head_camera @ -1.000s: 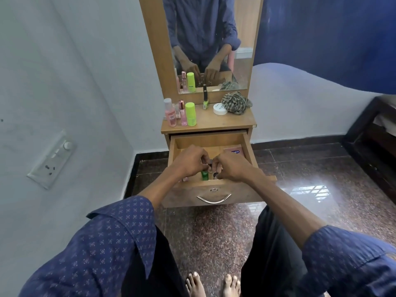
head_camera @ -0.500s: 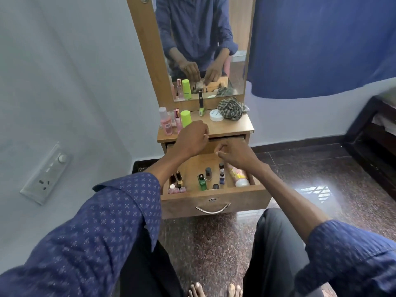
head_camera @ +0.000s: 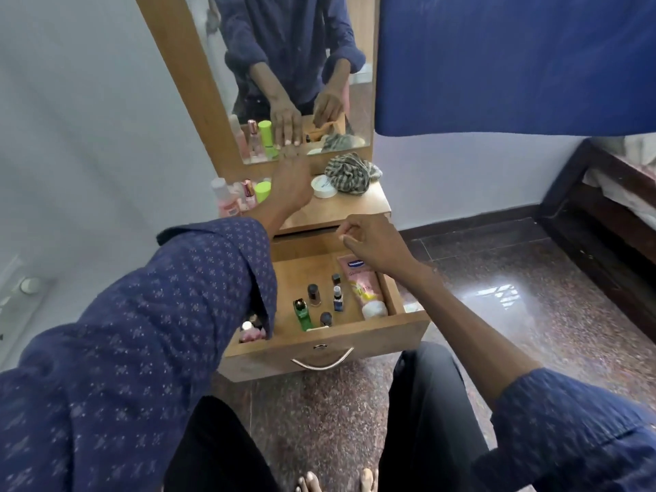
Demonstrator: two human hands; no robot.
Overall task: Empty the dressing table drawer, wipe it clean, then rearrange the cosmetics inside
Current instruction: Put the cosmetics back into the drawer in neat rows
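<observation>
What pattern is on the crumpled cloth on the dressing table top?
The crumpled cloth is checked, dark and pale; head view.

The drawer (head_camera: 319,344) is matt wood with a shiny metal handle (head_camera: 322,363); the speckled stone floor (head_camera: 514,314) is glossy; the checked cloth (head_camera: 349,174) looks soft.

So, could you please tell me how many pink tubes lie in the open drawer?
1: the pink tube lies along the drawer's right wall. The sleeve may hide others.

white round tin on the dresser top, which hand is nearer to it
Left. The left hand is over the dresser top just left of the white tin; the right hand hangs lower, over the open drawer.
</observation>
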